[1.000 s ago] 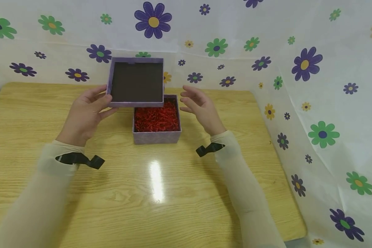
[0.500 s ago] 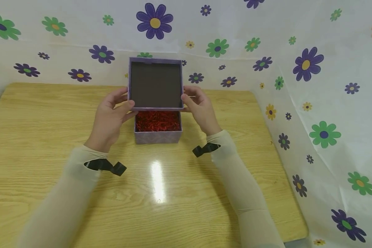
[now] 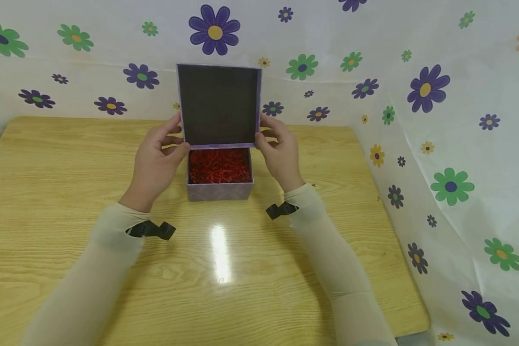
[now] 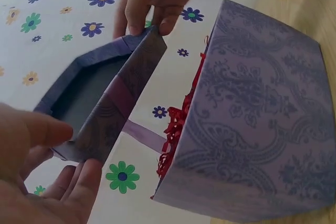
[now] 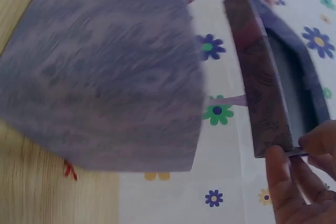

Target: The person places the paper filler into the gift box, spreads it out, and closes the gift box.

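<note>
A square box lid [image 3: 220, 105], purple outside and dark inside, stands raised with its inner side toward me. My left hand [image 3: 157, 161] pinches its lower left corner between thumb and fingers. At the lower right corner, my right hand [image 3: 280, 151] grips the lid the same way. Just below and in front sits the purple patterned box [image 3: 218, 192], uncovered. Red shredded paper [image 3: 219, 166] fills the part that shows. In the left wrist view a light purple ribbon [image 4: 147, 136] runs between the lid and the box. The lid's outer face is hidden in the head view.
The box rests on a wooden table [image 3: 251, 288]. Behind and to the right hangs a white flowered sheet [image 3: 328, 29], close behind the lid. Small red scraps of paper [image 5: 70, 170] lie by the box in the right wrist view.
The left hand brought the lid rightward over the back of the box, and the right hand took hold of its right side. Since then the lid has tilted up more upright.
</note>
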Demonstrator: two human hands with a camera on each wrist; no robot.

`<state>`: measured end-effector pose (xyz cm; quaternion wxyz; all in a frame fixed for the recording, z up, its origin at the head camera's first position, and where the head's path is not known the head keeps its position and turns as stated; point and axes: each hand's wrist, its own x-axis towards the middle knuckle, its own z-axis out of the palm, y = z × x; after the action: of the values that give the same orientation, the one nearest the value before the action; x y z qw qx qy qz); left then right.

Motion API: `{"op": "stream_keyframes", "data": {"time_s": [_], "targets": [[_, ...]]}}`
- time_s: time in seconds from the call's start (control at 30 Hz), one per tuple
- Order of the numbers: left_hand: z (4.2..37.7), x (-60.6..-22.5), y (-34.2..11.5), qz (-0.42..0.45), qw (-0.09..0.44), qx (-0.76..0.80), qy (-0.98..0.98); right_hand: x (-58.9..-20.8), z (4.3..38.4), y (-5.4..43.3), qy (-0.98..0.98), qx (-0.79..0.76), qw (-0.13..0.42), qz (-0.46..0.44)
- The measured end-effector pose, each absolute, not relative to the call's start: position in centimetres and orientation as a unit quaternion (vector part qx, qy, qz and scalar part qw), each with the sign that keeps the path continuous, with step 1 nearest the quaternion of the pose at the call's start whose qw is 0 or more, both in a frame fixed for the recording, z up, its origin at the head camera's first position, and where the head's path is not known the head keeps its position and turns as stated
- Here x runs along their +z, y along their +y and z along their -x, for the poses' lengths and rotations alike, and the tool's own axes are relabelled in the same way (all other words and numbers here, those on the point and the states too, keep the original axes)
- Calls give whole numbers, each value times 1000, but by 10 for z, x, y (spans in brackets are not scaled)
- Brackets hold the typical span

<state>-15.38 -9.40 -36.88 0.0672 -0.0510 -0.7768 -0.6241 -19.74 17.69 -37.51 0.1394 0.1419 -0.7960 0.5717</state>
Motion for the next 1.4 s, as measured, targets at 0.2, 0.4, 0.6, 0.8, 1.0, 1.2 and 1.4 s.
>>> {"op": "stream_keyframes", "data": {"time_s": [0.2,0.4,0.6,0.8,1.0,1.2,1.4], "targets": [[153,-370,-98,103,34,-645,-756,-382,196,179,-797,505,262,-205],[150,-370,-104,145,8,-701,-698,-388,198,182,-758,515,301,-263],[147,-371,-105,156,10,-755,-637,-381,185,179,-707,584,239,-319],[147,-375,-103,135,24,-777,-615,-385,182,177,-724,562,183,-356],[147,-378,-100,117,41,-773,-622,-402,191,182,-713,583,145,-361],[146,-382,-104,153,15,-763,-628,-399,188,185,-677,622,113,-377],[146,-388,-110,186,10,-741,-645,-399,179,192,-686,650,66,-321]]}}
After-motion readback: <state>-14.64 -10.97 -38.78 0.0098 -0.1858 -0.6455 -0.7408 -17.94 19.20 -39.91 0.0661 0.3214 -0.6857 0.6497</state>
